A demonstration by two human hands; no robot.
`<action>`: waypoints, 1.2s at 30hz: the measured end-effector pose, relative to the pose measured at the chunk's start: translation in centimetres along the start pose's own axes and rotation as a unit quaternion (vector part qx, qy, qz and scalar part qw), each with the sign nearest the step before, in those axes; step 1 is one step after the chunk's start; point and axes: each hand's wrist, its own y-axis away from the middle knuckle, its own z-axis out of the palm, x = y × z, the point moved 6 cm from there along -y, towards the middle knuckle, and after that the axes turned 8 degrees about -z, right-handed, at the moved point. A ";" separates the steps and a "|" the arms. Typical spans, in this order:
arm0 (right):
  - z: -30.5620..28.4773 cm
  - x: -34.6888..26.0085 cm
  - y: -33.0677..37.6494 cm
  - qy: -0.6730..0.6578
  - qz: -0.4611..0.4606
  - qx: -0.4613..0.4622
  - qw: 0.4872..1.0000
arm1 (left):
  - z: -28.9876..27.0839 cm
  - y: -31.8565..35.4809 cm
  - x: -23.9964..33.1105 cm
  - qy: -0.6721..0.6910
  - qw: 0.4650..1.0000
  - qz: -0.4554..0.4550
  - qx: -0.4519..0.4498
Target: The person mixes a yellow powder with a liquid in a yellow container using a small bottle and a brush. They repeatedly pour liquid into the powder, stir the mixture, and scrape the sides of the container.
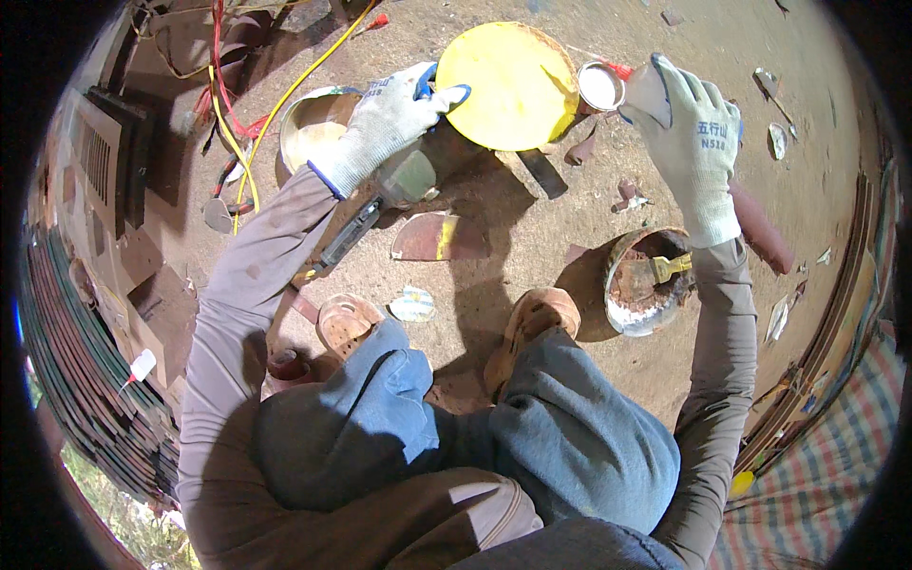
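Observation:
My left hand (404, 109), in a white glove with blue fingertips, pinches a round yellow disc (508, 90) at its left edge, with the thumb on top. The disc's face is smooth, with a dark mark at the right. My right hand (689, 133), gloved alike, closes its fingers on a pale, translucent flat piece (648, 98), whose kind I cannot make out. That piece is beside a small round tub (600, 85) of white stuff. Below my left wrist lies a tool with a black handle (350, 236) and a grey-green round end.
A bucket (617, 302) with a yellow-handled tool (671, 267) stands at the right. Behind my left hand is a cream-lined bowl (309, 138). Yellow and red cables (285, 100) cross the upper left. A brown half-disc (418, 239) and scraps lie before my shoes.

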 end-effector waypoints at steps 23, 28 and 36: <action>1.1 -2.7 -5.7 0.093 -0.095 0.003 0.991 | 0.2 -0.3 -0.7 -0.031 0.999 0.010 0.028; 0.9 -1.8 -5.1 0.079 -0.087 -0.001 0.993 | 0.2 -0.1 -0.4 -0.058 0.998 -0.035 0.005; -0.3 -1.3 -3.6 0.086 -0.096 0.021 0.991 | 0.4 -0.4 -0.8 -0.022 1.000 -0.007 0.012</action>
